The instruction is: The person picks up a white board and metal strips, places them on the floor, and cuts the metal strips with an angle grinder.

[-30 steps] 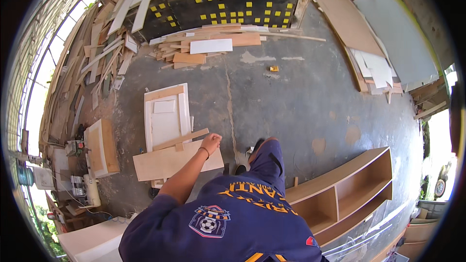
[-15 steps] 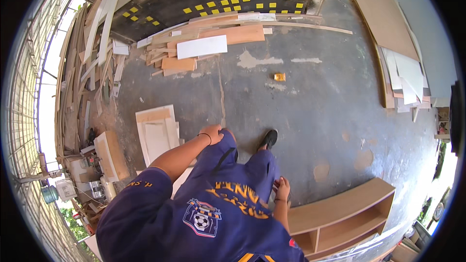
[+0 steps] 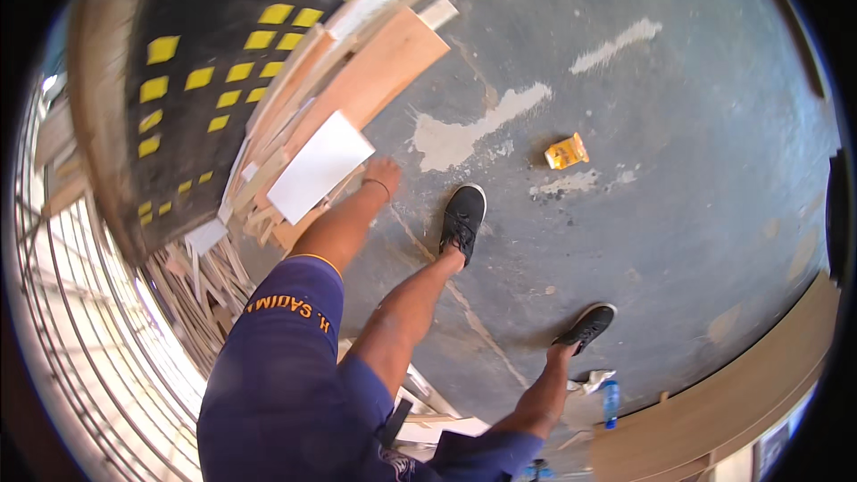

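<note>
Left hand blurs near the white board, grip unclear; right hand unseen.

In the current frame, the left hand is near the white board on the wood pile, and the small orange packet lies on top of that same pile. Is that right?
Not quite: the small orange packet lies on the grey floor, apart from the wood pile, as the head view shows. The left hand is indeed near the white board.
</note>
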Motion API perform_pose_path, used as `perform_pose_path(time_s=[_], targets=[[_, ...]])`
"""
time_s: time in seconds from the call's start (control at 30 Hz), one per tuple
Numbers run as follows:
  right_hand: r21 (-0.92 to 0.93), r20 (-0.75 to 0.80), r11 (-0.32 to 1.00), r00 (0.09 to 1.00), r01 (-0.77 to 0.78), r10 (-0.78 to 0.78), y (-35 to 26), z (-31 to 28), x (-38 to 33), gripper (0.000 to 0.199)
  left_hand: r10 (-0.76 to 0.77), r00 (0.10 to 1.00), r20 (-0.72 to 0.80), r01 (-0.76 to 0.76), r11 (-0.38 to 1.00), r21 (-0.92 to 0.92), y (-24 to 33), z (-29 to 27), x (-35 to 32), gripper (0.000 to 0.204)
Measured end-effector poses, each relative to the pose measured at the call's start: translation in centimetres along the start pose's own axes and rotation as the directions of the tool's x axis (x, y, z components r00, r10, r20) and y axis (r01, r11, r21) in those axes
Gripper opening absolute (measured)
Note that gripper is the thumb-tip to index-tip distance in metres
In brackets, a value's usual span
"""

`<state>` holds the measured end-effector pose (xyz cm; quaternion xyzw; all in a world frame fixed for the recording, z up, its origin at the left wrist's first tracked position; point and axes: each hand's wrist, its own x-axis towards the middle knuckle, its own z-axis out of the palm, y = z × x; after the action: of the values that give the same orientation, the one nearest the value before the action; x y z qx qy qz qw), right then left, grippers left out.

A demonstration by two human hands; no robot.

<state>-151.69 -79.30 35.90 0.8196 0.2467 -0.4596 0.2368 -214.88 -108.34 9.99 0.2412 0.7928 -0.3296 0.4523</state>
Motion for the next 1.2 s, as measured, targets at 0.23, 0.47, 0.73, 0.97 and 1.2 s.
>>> perform_pose_path(time_s=[0.23, 0.47, 0.73, 0.97, 1.2], targets=[[0.143, 0.038, 0.985, 0.995, -0.101, 0.097, 0.8, 12.1, 1.3, 0.035, -0.168, 0.963, 0.211, 0.085, 0.931, 0.356, -11.2, 9.7, 12.9, 0.046], [0.260, 0.089, 0.954, 0.987, -0.150, 0.131, 6.3, 11.0, -1.9, 0.033, 0.094, 0.857, 0.507, -0.357, 0.816, 0.454, -10.2, 7.7, 10.7, 0.050], [0.576, 0.242, 0.812, 0.969, -0.097, -0.056, 20.6, 8.3, -9.4, 0.030, 0.295, 0.810, 0.506, -0.539, 0.715, 0.446, -8.7, 2.4, -9.1, 0.030], [0.490, 0.138, 0.864, 0.989, -0.113, 0.051, 17.5, 8.3, -10.3, 0.025, 0.389, 0.878, 0.277, -0.477, 0.687, 0.548, -2.8, -13.0, -23.4, 0.036], [0.591, 0.210, 0.786, 0.975, -0.181, 0.067, 20.8, 10.5, -15.4, 0.024, 0.439, 0.894, 0.088, -0.348, 0.559, 0.752, 8.6, -27.4, -34.4, 0.045]])
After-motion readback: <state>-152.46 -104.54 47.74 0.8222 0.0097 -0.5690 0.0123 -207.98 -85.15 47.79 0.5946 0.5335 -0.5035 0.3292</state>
